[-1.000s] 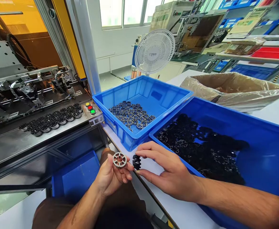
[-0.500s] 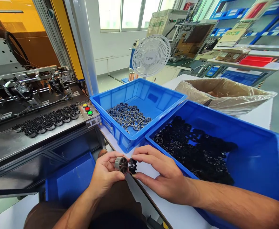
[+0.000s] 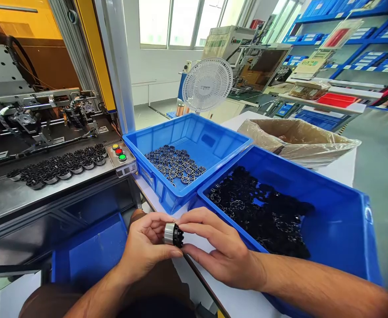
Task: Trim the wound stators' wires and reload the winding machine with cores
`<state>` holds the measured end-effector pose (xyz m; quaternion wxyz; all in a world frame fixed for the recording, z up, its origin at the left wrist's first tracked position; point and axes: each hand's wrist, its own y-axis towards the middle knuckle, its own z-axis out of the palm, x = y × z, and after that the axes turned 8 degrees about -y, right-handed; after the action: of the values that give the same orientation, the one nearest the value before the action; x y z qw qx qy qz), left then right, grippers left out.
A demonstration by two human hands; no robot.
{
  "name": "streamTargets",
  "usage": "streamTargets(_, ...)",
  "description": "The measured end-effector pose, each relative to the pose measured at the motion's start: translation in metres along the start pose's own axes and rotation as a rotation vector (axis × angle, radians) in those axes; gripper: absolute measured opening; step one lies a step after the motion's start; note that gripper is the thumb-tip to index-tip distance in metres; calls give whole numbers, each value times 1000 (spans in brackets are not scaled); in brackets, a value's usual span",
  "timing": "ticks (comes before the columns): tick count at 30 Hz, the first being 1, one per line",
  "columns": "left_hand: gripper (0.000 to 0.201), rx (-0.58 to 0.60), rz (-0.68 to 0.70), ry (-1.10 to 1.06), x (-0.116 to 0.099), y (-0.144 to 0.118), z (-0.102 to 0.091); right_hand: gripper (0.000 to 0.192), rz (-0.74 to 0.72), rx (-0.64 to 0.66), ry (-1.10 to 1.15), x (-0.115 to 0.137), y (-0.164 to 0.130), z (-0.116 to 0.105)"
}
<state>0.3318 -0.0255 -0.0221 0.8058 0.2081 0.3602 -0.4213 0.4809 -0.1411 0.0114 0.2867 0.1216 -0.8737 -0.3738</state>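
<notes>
My left hand [image 3: 142, 243] pinches a silver metal ring [image 3: 169, 233] between thumb and fingers, just in front of the blue bins. Against the ring's right face sits a black toothed plastic ring [image 3: 179, 236], the two now touching face to face. The fingertips and thumb of my right hand [image 3: 220, 249] close round the black piece from the right. Whether it is fully seated in the metal ring, I cannot tell. Further back, a blue bin [image 3: 167, 194] holds many small metal-edged rings [image 3: 184, 165]. The right-hand blue bin [image 3: 340, 221] contains a heap of black plastic parts [image 3: 273, 212].
On the machine ledge at left stand rows of black-and-silver ring assemblies [image 3: 64, 165], beside a button box [image 3: 123, 165] with yellow, red and green buttons. A white fan [image 3: 209, 84] and a plastic-lined carton [image 3: 300, 137] are behind the bins. Another blue bin [image 3: 94, 247] lies low at left.
The black toothed ring has come up against the metal ring; a small gap separated them before. The metal ring has turned to show its side. The view has shifted slightly.
</notes>
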Motion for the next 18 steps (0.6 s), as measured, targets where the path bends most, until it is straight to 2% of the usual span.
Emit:
streamTargets(13, 46, 2, -32, 14, -1, 1, 1, 38, -92, 19, -104, -6, 2, -2)
streamTargets(18, 46, 16, 3, 9, 0, 1, 1, 36, -105, 37, -134, -7, 2, -2)
